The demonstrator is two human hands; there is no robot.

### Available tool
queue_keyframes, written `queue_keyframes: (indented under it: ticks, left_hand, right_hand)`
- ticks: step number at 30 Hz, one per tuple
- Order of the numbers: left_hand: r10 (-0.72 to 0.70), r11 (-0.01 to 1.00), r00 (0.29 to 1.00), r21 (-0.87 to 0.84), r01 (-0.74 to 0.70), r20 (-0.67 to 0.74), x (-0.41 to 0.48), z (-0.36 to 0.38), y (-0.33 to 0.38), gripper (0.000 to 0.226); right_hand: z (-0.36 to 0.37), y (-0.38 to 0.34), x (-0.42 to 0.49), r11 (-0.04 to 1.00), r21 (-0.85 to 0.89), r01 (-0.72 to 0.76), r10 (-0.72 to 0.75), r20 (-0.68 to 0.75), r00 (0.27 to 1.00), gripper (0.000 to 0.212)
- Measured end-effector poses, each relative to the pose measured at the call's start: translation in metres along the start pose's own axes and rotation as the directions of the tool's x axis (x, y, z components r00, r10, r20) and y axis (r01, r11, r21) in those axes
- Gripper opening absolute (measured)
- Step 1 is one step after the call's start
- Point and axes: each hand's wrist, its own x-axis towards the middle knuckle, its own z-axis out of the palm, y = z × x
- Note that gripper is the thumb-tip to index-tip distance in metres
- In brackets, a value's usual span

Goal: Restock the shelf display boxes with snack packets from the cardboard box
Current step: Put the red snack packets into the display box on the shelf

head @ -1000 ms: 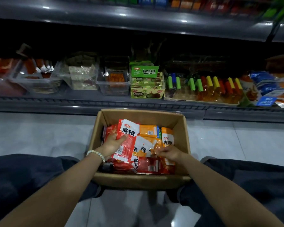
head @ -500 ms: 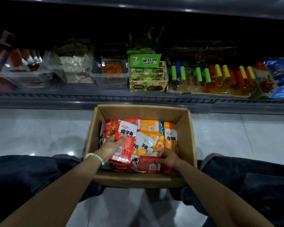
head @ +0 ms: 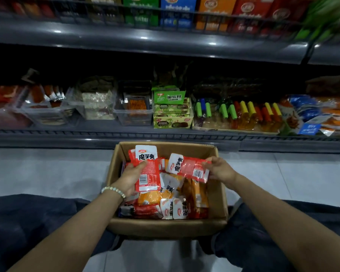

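While the left hand (head: 130,178) grips upright red packets (head: 148,170), the right hand (head: 220,169) pinches another red packet (head: 188,167), both now lifted from the cardboard box (head: 220,197).

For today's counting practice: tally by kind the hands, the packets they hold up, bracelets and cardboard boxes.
Hands: 2, left hand, right hand
Packets held up: 2, left packet, right packet
Bracelet: 1
Cardboard box: 1
Total: 6

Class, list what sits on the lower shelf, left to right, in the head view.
Clear bin of red packets, clear bin of pale packets, clear bin of orange snacks, green display box, tray of colour-capped tubes, blue packets.
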Motion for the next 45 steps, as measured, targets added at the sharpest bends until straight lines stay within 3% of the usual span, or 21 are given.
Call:
queue_keyframes:
  ticks: [4, 7, 11, 15, 18, 21, 22, 25, 29, 32, 35, 37, 41, 45]
  left_hand:
    - [0.096, 0.992, 0.995, -0.084, -0.097, -0.018, -0.017, 0.022, 0.016, 0.024]
    - [0.18, 0.969, 0.984, -0.172, -0.178, -0.003, -0.032, 0.042, 0.029, 0.022]
    - [0.236, 0.957, 0.972, -0.175, -0.232, 0.005, -0.055, 0.063, 0.045, 0.036]
    - [0.334, 0.936, 0.943, -0.121, -0.33, 0.01, -0.071, 0.067, 0.052, 0.03]
    - [0.344, 0.939, 0.937, -0.039, -0.342, 0.063, -0.076, 0.068, 0.055, 0.031]
    - [0.289, 0.957, 0.953, 0.002, -0.29, 0.086, -0.078, 0.07, 0.06, 0.073]
    - [0.284, 0.959, 0.955, -0.011, -0.284, 0.084, -0.078, 0.07, 0.062, 0.072]
    - [0.305, 0.952, 0.952, -0.046, -0.304, 0.027, -0.079, 0.067, 0.068, 0.036]
    - [0.316, 0.94, 0.94, -0.093, -0.329, -0.126, -0.08, 0.054, 0.074, 0.017]
    - [0.291, 0.908, 0.94, -0.257, -0.33, -0.179, -0.079, 0.046, 0.077, 0.037]
    - [0.321, 0.886, 0.938, -0.311, -0.345, -0.128, -0.086, 0.05, 0.078, 0.053]
    - [0.316, 0.883, 0.947, -0.348, -0.313, -0.051, -0.091, 0.057, 0.077, 0.038]
    - [0.293, 0.886, 0.955, -0.389, -0.254, 0.045, -0.09, 0.066, 0.073, 0.037]
    - [0.318, 0.921, 0.941, -0.272, -0.278, 0.114, -0.088, 0.067, 0.074, 0.026]
  right_hand:
    - [0.0, -0.058, -0.037, 0.957, 0.249, 0.148, -0.136, -0.064, 0.989, 0.024]
    - [0.012, -0.077, -0.067, 0.9, 0.404, 0.161, -0.185, 0.021, 0.982, 0.021]
    - [0.036, -0.07, -0.085, 0.953, 0.227, 0.2, -0.206, 0.005, 0.978, 0.022]
    - [0.049, -0.073, -0.088, 0.952, 0.166, 0.258, -0.257, -0.026, 0.966, 0.026]
    - [0.049, -0.079, -0.087, 0.955, 0.263, 0.135, -0.185, 0.173, 0.968, 0.033]
    - [0.051, -0.076, -0.087, 0.937, 0.343, 0.065, -0.157, 0.249, 0.956, 0.032]
    - [0.052, -0.075, -0.086, 0.921, 0.385, 0.064, -0.161, 0.225, 0.961, 0.033]
    - [0.047, -0.075, -0.08, 0.881, 0.47, 0.055, -0.128, 0.124, 0.984, 0.036]
    - [0.033, -0.082, -0.075, 0.868, 0.492, 0.062, -0.075, 0.006, 0.997, 0.028]
    - [0.033, -0.084, -0.074, 0.853, 0.521, 0.032, -0.048, 0.017, 0.999, 0.029]
    - [0.04, -0.083, -0.072, 0.855, 0.518, -0.007, -0.017, 0.04, 0.999, 0.038]
    - [0.044, -0.084, -0.074, 0.853, 0.521, -0.023, -0.011, 0.063, 0.998, 0.038]
    - [0.041, -0.085, -0.07, 0.836, 0.547, 0.027, -0.037, 0.007, 0.999, 0.039]
    - [0.033, -0.087, -0.068, 0.828, 0.557, 0.063, -0.054, -0.032, 0.998, 0.036]
